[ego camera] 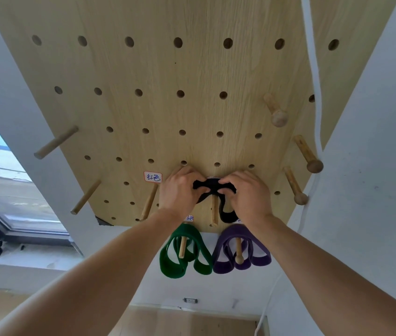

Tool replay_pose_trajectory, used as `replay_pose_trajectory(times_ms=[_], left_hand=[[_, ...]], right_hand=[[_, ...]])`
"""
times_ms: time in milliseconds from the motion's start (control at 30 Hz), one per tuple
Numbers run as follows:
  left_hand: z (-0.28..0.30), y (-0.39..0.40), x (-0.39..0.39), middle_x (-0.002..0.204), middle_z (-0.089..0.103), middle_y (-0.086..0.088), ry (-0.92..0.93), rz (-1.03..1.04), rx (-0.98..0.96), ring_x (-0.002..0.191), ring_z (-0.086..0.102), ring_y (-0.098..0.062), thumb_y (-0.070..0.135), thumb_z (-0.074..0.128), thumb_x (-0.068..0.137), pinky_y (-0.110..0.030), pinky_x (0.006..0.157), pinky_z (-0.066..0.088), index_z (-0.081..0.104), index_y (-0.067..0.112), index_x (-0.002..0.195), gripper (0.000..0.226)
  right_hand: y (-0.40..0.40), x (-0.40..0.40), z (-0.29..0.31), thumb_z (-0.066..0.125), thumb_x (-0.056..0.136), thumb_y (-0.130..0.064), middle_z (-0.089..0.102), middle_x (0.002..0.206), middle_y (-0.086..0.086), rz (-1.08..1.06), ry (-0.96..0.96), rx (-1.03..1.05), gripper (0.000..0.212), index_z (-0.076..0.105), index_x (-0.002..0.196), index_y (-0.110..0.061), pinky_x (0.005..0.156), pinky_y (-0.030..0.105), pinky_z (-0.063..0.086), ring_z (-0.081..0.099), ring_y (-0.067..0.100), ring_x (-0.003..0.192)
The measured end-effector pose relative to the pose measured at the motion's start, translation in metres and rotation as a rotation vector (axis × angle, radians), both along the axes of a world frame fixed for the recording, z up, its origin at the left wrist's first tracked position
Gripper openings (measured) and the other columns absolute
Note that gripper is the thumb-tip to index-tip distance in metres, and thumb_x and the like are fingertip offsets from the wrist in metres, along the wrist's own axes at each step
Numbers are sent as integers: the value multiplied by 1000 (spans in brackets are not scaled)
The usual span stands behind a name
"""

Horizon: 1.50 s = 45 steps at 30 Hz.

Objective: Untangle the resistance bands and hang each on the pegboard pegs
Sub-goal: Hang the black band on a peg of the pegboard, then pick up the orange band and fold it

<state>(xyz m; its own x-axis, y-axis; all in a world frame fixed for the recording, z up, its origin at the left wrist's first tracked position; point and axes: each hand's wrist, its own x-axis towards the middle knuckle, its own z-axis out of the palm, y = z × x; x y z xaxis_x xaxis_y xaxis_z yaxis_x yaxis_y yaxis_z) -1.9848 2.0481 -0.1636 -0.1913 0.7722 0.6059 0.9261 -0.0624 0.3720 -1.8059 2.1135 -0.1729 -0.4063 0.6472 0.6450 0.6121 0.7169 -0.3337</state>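
Black band (226,209), flat and twisted, draped at a peg (214,210) on the pegboard (192,69), both grips clenched on it: left (182,190), right (248,195). Three bands: black, green (185,253), purple (240,251), latter two each hung on a peg.

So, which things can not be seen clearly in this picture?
- Head view: whether the black band is already over its peg; the left hand and right hand cover it.
- Labels above the green band and purple band: forearms hide them.

white walls (374,166) | window (10,190) left, daylight | wood floor (192,321)
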Motion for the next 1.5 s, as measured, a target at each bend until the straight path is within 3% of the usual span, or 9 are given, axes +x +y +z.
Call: replay_pose_trajectory(times_ms=[300,867,1000,1133,1267,1400,1500], left_hand=[[-1,-10,0,104,68,5,42,-39,-29,101,61,-20,29,83,80,-35,90,48,74,22,110,32],[6,-15,3,105,66,5,53,-55,2,102,61,-20,28,84,78,-38,88,52,71,22,109,34],[3,-28,3,106,66,5,-71,-49,74,99,61,-15,25,82,81,-33,88,52,71,19,110,31],[-14,-60,5,93,65,14,-317,51,135,76,61,-4,26,79,86,-14,66,50,72,24,101,17],[-44,-101,3,81,65,13,-501,117,152,70,62,-8,14,81,84,-16,61,48,71,22,93,15],[-86,-148,-2,83,65,15,-491,221,-19,75,62,-8,-7,72,78,-11,60,46,68,26,96,37],[-117,-183,-11,86,69,17,-576,332,-188,72,64,-6,1,71,83,-9,60,44,67,33,91,33]], right_hand=[[-6,7,6,86,80,-32,72,95,-9,17,-36,-25,27,78,104,-24,84,31,50,61,16,92],[-8,14,26,82,85,-29,71,103,-9,37,13,-13,25,76,109,-23,90,37,52,60,15,101],[-26,10,25,78,89,-31,71,100,-8,69,88,-5,21,74,107,-22,86,35,54,62,13,97],[-67,-1,8,78,89,-29,73,101,-7,223,23,44,20,75,107,-20,86,35,55,64,13,97],[-111,-25,-18,72,96,-29,73,103,-4,469,9,77,15,75,106,-18,95,28,51,63,12,99],[-141,-48,-57,68,99,-28,72,101,-5,628,7,-72,13,72,107,-18,92,16,45,62,8,96],[-154,-60,-85,66,99,-31,71,100,-9,632,-80,-200,13,70,109,-23,84,23,53,62,7,95]])
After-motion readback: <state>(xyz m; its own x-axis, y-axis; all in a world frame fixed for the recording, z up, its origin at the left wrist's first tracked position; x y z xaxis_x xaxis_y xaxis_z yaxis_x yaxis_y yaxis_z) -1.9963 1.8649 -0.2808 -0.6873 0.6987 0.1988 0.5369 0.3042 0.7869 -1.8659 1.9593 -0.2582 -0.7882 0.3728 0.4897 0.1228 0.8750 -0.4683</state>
